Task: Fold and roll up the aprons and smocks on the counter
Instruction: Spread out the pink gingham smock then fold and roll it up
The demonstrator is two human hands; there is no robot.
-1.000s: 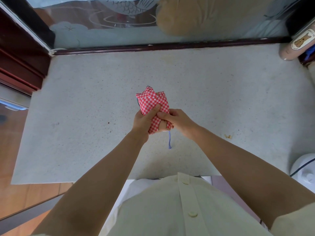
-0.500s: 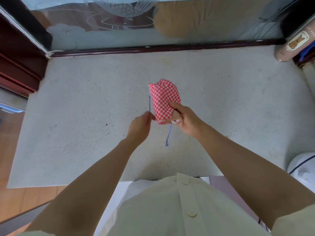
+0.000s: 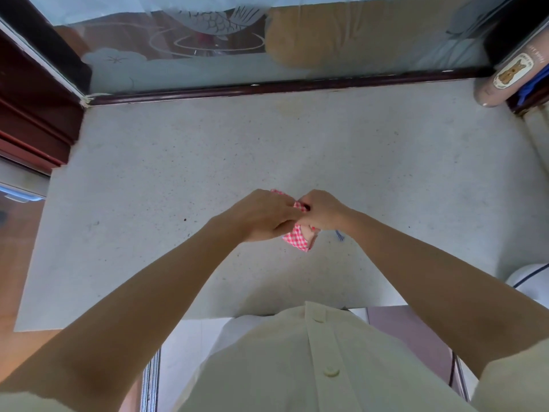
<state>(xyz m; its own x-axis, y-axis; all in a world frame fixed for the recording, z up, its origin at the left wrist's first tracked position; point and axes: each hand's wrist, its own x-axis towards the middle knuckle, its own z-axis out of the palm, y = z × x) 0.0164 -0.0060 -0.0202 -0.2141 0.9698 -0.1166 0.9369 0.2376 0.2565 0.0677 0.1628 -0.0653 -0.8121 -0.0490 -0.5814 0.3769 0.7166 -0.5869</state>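
A small rolled-up bundle of red-and-white checked cloth sits between my two hands above the grey speckled counter. My left hand wraps over its left side from above and hides most of it. My right hand grips its right end, fingers curled round the cloth. A short piece of blue-and-white striped strap sticks out just under my right wrist. Only the bundle's lower corner and a sliver between my hands show.
A pink cylinder with a bear label lies at the counter's far right corner. A white round appliance with a dark cord stands at the right edge. A frosted glass panel closes the back; dark wood framing lines the left.
My left hand has come back onto the bundle and covers it. The bundle has dropped lower and nearer to me, and both hands now close round it together.
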